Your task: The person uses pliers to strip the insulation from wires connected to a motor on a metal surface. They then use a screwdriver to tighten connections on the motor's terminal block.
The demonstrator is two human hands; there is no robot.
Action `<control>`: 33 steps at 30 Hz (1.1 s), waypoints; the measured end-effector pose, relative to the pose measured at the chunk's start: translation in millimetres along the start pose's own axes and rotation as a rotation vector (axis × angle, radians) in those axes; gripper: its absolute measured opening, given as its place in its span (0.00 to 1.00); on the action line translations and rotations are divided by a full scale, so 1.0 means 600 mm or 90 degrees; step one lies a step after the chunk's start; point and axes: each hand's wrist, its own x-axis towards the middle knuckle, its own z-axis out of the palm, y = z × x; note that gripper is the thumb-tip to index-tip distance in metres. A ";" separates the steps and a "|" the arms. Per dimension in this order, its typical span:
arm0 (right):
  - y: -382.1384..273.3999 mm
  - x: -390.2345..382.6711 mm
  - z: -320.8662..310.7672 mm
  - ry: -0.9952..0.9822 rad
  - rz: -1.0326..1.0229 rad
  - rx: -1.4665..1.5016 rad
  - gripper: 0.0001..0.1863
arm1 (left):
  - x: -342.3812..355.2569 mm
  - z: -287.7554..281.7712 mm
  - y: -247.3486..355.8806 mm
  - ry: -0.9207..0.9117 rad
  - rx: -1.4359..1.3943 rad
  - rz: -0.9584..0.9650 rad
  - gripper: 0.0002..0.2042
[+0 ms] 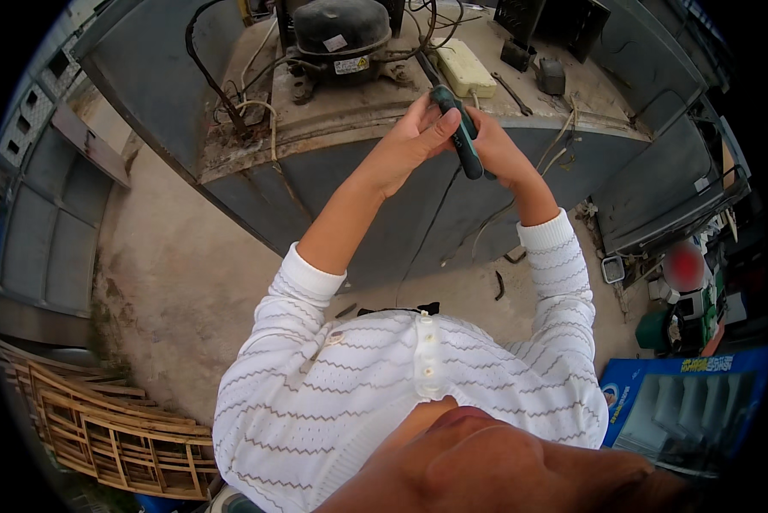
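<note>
Both my hands are raised over the near edge of the metal bench. A pair of pliers with dark green and black handles is between them, its dark jaw end pointing away from me. My left hand is closed around it from the left, thumb lying across the handle. From the other side my right hand grips it, its fingers partly hidden behind the handles. Just beyond sits a cream-coloured rectangular box with a cable. A black compressor with pipes and wires stands to the left of it.
A wrench and a small dark block lie on the bench right of the box. Loose wires hang over the bench's front. Wooden frames lie at lower left, and a blue cabinet at lower right.
</note>
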 end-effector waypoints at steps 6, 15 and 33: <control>-0.002 0.006 0.000 -0.059 0.003 0.053 0.28 | 0.019 0.017 0.000 0.067 0.008 -0.019 0.34; -0.026 0.051 0.000 -0.075 0.023 0.149 0.33 | 0.083 0.002 0.008 0.158 -0.154 -0.088 0.29; -0.119 -0.039 0.010 0.081 -0.038 -0.430 0.31 | 0.092 0.015 -0.027 0.141 -0.209 0.028 0.41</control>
